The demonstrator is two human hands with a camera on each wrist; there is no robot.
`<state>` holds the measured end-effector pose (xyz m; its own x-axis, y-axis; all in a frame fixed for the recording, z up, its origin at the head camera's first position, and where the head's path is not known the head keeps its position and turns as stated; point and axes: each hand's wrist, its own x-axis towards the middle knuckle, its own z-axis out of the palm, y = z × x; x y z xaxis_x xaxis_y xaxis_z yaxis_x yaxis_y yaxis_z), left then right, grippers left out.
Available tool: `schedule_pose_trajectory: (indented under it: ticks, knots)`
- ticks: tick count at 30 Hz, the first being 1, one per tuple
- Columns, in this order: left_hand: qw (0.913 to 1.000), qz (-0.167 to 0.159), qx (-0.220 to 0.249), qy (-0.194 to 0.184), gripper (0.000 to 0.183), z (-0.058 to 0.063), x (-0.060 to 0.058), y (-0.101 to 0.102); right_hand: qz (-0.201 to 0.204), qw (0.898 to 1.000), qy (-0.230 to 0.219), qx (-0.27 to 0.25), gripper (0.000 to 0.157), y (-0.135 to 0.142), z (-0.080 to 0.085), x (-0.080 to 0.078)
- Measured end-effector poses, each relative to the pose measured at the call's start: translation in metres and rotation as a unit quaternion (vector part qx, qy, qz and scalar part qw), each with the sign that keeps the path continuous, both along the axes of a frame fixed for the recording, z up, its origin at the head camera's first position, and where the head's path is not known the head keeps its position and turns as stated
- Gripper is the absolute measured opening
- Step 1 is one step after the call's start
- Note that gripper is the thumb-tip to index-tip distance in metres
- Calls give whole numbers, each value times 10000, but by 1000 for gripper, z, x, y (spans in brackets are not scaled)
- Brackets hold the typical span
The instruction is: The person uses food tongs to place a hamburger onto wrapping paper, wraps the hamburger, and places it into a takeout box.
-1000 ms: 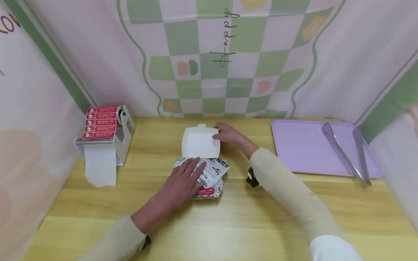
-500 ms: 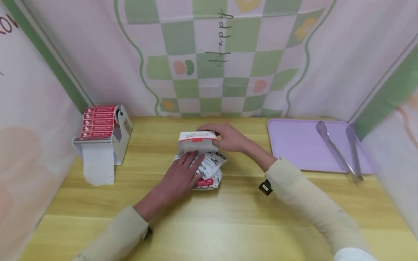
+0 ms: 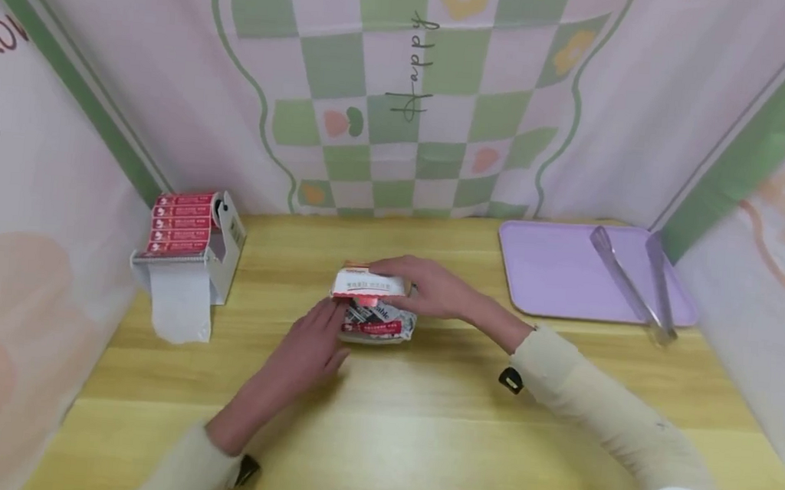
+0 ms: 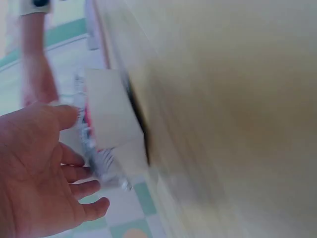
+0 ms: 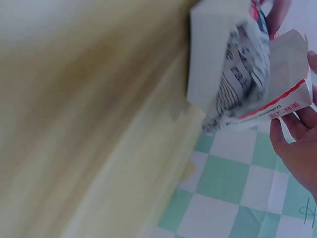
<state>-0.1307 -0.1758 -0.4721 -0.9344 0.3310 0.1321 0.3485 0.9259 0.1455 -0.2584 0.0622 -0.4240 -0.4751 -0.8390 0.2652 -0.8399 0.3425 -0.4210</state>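
A small white and red cardboard takeout box [image 4: 111, 106] stands on the table with its hinged lid [image 3: 362, 282] tilted partway down. Inside lies a packet wrapped in black-and-white printed paper [image 3: 380, 317] with a red label strip; the lid covers its far part. My right hand [image 3: 434, 288] holds the lid's right side, fingers on top and thumb below, as the right wrist view [image 5: 302, 134] also shows. At the box's left front corner is my left hand [image 3: 308, 346], fingers loosely extended, fingertips right beside the lid's edge and the wrapper.
A label dispenser [image 3: 226, 251] with a roll of red stickers [image 3: 181, 222] and a hanging white strip stands at the back left. On the right lies a lilac tray [image 3: 545, 276] with metal tongs [image 3: 628, 283] on it. Printed curtains [image 3: 385, 160] enclose the table.
My right hand has swung the lid from upright forward over the wrapped packet. The left hand has slid off the packet's top to the box's left corner.
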Motion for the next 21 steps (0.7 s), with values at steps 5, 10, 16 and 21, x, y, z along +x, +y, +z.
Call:
schedule_pose_trajectory:
  ticks: [5,10,16,21]
  knots:
    - [9803,537,1709,-830,40,6,21,-13,304,9970,681,-225,42,2,-5,5]
    - [8030,569,4882,-3372,34,-5,9,-1,226,9963,824,119,46,-4,-9,7]
    - [5945,1259,6742,-4199,48,-25,-2,25,201,9902,1040,914,51,-17,-19,7]
    - [5871,1605,6967,-3797,43,-32,-3,34,235,9828,1003,1530,58,-21,-28,10]
